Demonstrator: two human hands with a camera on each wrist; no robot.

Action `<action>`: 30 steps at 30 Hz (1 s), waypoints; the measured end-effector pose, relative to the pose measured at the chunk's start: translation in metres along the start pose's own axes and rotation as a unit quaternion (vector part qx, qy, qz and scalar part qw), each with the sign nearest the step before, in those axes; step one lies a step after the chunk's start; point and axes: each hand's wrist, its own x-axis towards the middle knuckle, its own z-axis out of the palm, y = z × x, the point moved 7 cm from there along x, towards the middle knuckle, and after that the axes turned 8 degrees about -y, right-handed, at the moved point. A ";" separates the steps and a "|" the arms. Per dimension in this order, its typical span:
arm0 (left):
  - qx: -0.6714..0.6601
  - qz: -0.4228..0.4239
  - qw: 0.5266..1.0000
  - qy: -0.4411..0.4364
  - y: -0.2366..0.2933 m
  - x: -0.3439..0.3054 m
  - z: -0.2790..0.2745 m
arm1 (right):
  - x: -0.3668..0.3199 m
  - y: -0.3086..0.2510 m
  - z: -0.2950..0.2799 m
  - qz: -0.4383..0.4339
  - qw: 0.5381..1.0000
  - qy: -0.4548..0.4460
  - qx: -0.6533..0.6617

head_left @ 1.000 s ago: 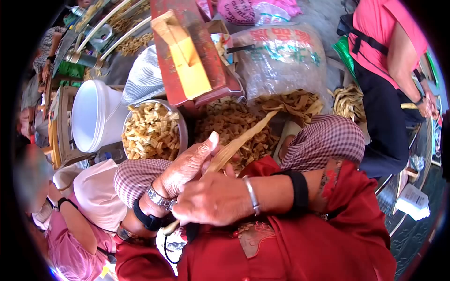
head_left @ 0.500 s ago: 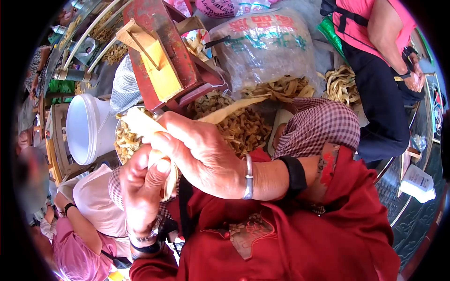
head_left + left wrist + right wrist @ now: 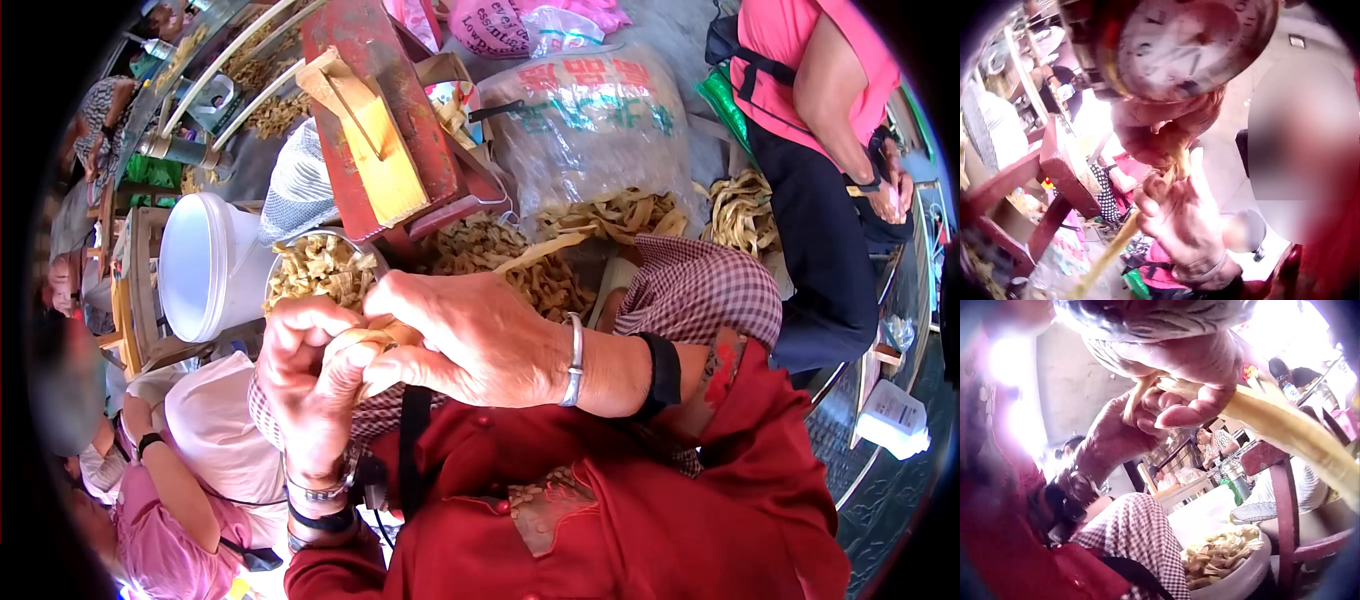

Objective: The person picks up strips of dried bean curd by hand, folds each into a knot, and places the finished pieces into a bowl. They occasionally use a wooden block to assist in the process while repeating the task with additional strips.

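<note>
A long, flat, tan dried strip runs from between both hands toward the upper right. My left hand, with a watch at its wrist, pinches a folded part of it between thumb and fingers. Over it, my right hand, wearing a silver bangle, grips the same fold, thumb toward the left thumb. In the right wrist view the strip passes out beyond the right fingers, and a short loop of it hangs by the left hand. Below the hands, a white tub holds small folded tan pieces.
A red wooden bench with a yellow wooden piece fixed on top stands ahead. Beside it are an empty white bucket, a clear plastic sack and heaped strips. Other people sit close on both sides.
The hands came together from a crossed position near the chest, and the strip's end was wrapped into a small fold. The right hand has since shifted slightly right.
</note>
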 end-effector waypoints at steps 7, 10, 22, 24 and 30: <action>-0.287 -0.079 0.952 -0.070 -0.024 0.000 0.018 | 0.000 0.000 -0.007 -0.090 0.996 0.001 -0.012; -0.047 0.007 0.993 -0.109 -0.008 0.002 0.021 | -0.003 0.018 -0.006 -0.026 0.999 -0.010 0.025; -0.254 -0.106 0.952 -0.133 -0.038 0.005 0.036 | -0.012 0.044 0.000 0.100 0.959 0.052 0.260; -0.316 -0.135 0.924 -0.168 -0.040 0.003 0.038 | -0.017 0.045 -0.007 0.089 0.985 0.035 0.145; -0.435 -0.084 0.893 -0.076 -0.033 0.012 0.002 | -0.023 0.054 -0.033 0.073 0.997 0.039 0.005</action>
